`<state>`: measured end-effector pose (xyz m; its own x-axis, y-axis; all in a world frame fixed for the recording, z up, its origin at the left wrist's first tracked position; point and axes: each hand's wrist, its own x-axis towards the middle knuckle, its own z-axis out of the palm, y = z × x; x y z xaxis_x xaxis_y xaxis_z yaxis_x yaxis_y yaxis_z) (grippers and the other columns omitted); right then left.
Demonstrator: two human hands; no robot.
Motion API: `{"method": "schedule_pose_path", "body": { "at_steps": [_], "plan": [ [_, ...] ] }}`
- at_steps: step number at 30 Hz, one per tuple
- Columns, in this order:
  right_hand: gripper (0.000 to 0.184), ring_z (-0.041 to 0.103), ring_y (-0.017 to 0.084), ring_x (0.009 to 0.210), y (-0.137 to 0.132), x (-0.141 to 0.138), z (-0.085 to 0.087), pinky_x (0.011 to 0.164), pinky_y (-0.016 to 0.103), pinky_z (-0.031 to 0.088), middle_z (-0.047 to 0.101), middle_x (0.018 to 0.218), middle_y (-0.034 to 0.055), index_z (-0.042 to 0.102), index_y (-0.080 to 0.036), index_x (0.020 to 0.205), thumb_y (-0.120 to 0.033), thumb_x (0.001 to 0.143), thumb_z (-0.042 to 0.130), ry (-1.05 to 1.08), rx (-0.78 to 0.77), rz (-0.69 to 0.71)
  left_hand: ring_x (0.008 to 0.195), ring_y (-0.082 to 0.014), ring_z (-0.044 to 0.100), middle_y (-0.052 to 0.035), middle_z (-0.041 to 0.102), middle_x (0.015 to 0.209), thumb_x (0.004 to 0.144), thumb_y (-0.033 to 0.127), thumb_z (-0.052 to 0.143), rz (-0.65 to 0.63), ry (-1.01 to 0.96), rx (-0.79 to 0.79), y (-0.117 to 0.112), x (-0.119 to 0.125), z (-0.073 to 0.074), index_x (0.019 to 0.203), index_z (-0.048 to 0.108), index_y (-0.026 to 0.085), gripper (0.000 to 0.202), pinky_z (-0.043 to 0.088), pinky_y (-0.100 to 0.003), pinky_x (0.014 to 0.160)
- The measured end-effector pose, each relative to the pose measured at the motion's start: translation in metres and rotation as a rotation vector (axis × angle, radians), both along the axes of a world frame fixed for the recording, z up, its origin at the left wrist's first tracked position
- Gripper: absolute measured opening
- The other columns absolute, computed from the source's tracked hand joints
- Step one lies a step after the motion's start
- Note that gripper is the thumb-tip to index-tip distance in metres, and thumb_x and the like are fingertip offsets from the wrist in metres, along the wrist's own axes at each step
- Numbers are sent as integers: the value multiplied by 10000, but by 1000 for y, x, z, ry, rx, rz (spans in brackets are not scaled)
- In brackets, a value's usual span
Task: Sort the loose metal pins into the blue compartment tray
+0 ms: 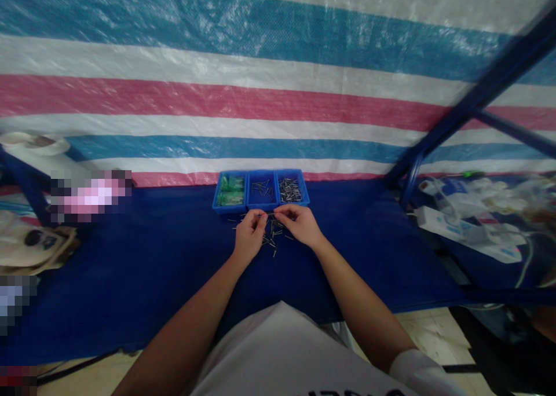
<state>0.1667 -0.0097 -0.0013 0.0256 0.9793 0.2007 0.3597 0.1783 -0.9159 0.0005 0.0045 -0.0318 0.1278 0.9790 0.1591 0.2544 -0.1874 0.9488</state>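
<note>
My left hand point(251, 229) is closed in a pinch, thumb against fingers, just in front of the blue bins. Facing it, my right hand point(299, 223) pinches as well. A thin metal pin point(270, 213) spans the small gap between the two sets of fingertips; its fine detail is too small to make out. Below and between my hands, several loose metal pins point(275, 229) lie scattered on the blue table point(174, 251). Behind them stand three joined bins: a left bin point(215, 202) with green pieces, a middle bin point(261, 206) with some pins, and a right bin point(306, 196) full of pins.
A striped plastic sheet point(260, 106) hangs behind the table. Blue metal frame bars point(452, 118) rise at the right. Past them lie a white power strip point(469, 234) and plastic bags point(499, 196). A white roll point(47, 153) and a cardboard box point(43, 263) are at the left.
</note>
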Motion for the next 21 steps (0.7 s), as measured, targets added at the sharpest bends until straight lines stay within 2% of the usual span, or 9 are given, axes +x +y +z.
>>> {"method": "schedule_pose_path", "body": {
  "at_steps": [6,13,21],
  "plan": [
    [200,628,136,664,-1,0,0,638,258,492,739,847,53,734,-173,917,-319,805,656,16,7,10,486,-102,504,42,551,546,890,470,491,-40,-42,-23,-1,0,2,869,599,187,304,386,-222,514],
    [199,614,135,635,-1,1,3,619,262,484,735,829,53,732,-171,914,-320,810,650,8,14,5,465,-98,483,55,536,546,850,449,566,-11,-77,-36,-1,1,2,1017,594,197,304,355,-207,468],
    [190,597,124,617,-1,1,2,608,252,473,732,823,48,730,-171,904,-314,807,652,11,9,1,460,-93,459,63,501,533,859,425,549,-7,-33,-11,-2,0,4,932,595,200,241,340,-209,474]
  ]
}}
